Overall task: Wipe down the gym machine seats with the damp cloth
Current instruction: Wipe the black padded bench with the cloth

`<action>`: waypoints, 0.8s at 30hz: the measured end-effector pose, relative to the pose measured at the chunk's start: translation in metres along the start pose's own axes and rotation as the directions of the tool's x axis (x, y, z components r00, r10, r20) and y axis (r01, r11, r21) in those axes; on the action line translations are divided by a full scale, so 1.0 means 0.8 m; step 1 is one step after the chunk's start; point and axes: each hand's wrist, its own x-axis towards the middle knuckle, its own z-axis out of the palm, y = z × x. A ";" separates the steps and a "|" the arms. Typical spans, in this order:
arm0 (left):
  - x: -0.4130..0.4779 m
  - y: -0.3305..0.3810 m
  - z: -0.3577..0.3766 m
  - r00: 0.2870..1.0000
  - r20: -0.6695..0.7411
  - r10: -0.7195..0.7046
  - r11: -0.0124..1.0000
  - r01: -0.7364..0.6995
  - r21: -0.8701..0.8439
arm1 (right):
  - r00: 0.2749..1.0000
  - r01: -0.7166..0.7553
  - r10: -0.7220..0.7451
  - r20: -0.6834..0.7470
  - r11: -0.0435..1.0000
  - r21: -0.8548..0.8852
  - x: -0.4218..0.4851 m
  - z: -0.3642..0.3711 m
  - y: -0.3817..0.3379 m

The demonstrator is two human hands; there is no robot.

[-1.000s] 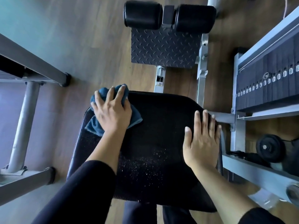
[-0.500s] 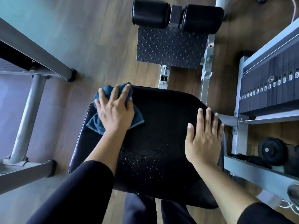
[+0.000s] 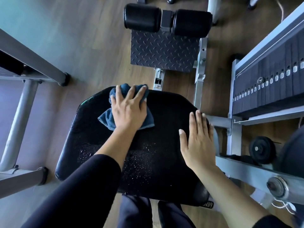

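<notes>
Left hand [image 3: 128,111], fingers spread flat, presses the blue cloth [image 3: 107,120] onto the black seat [image 3: 164,112] near its 12 o'clock edge, right hand [image 3: 197,142] flat, fingers together, at 3 o'clock.

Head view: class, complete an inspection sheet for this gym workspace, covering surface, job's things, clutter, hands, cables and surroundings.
Surface: black seat, droplets on its near half.
Job's things: blue cloth, bunched at the seat's far edge, left of centre.
Clutter: nothing seen.
Hands: left hand presses the cloth; right hand lies flat at the seat's right edge.
Cables: white cable, lower right.
Surroundings: foot plate and rollers ahead, weight stack right, grey frame left, wood floor.
</notes>
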 end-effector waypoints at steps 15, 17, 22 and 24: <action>-0.026 0.021 0.002 0.924 -0.005 0.383 0.922 -0.382 -0.068 | 0.996 0.073 -0.070 0.048 0.996 -0.057 -0.018 -0.008 0.038; -0.006 0.046 0.006 0.969 -0.007 0.247 0.968 -0.247 -0.047 | 0.997 0.073 -0.071 0.044 0.996 -0.059 -0.017 -0.008 0.037; -0.019 0.070 0.014 0.894 -0.024 0.448 0.888 -0.448 -0.103 | 0.998 0.062 -0.061 0.014 0.997 -0.038 -0.007 -0.008 0.026; -0.027 0.042 0.010 0.885 -0.032 0.465 0.878 -0.466 -0.112 | 0.996 0.087 -0.087 0.013 0.995 -0.039 0.007 -0.010 0.013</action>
